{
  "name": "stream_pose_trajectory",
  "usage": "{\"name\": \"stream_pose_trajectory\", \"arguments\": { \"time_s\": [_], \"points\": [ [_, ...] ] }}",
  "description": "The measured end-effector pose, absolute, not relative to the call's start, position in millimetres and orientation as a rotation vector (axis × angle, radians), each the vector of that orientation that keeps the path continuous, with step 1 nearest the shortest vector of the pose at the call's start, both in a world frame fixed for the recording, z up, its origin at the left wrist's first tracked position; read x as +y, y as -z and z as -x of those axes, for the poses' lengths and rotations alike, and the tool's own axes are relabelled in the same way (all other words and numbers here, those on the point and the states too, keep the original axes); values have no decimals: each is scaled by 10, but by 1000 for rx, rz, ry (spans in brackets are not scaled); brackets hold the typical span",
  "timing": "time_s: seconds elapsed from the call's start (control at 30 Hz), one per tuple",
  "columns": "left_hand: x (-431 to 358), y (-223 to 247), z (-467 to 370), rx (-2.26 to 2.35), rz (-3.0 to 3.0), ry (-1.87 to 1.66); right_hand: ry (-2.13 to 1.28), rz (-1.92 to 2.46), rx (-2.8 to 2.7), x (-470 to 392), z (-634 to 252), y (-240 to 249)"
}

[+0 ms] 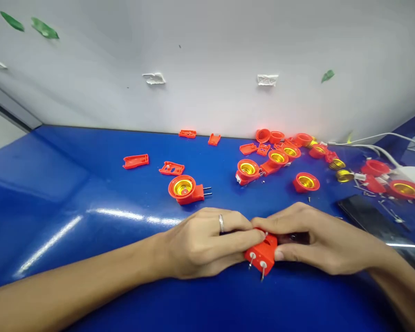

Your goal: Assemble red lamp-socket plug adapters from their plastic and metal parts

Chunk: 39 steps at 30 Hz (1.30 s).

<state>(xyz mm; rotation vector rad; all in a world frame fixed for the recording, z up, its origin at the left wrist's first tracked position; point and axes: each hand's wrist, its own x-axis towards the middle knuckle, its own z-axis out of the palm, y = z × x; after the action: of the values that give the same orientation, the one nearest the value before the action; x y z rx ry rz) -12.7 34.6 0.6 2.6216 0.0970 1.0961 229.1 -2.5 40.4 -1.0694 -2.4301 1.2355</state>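
Low over the blue table, both of my hands grip one red plug-in lamp holder (pixel 261 253), its two metal pins pointing toward me. My left hand (pixel 210 242), with a ring on one finger, closes on it from the left. From the right, the thumb and fingers of my right hand (pixel 311 237) press its side and top. The fingers hide the far part of this piece. Just beyond my left hand lies another red lamp holder (pixel 183 188) with a brass-coloured threaded socket and two pins pointing right.
Red shell pieces (pixel 136 161) lie at the back left. Several lamp holders (pixel 248 170) and loose brass sleeves (pixel 344 175) cluster at the back right. A dark flat object (pixel 376 226) and screws lie beside my right arm. A white wall (pixel 207 106) bounds the table (pixel 100 184).
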Motion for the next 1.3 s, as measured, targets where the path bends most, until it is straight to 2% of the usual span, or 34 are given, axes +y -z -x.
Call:
{"name": "stream_pose_trajectory", "arguments": {
  "time_s": [0.1,0.27,0.37,0.87,1.03,1.3],
  "points": [
    [340,12,116,163,-2610,-1164,-1003,1108,-2432,-40,-2271,-399],
    [312,21,111,198,-2694,-1165,-120,1004,-2382,-127,-2245,-299],
    [313,27,114,185,-2751,-1164,111,925,-2428,-196,-2184,-265],
    [332,40,86,151,-2722,-1099,235,842,-2350,-272,-2114,-317],
    [332,48,76,156,-2708,-1104,102,745,-2457,-278,-2116,-272],
    [343,45,72,165,-2672,-1094,163,859,-2401,-335,-2074,-289]
  ]
}}
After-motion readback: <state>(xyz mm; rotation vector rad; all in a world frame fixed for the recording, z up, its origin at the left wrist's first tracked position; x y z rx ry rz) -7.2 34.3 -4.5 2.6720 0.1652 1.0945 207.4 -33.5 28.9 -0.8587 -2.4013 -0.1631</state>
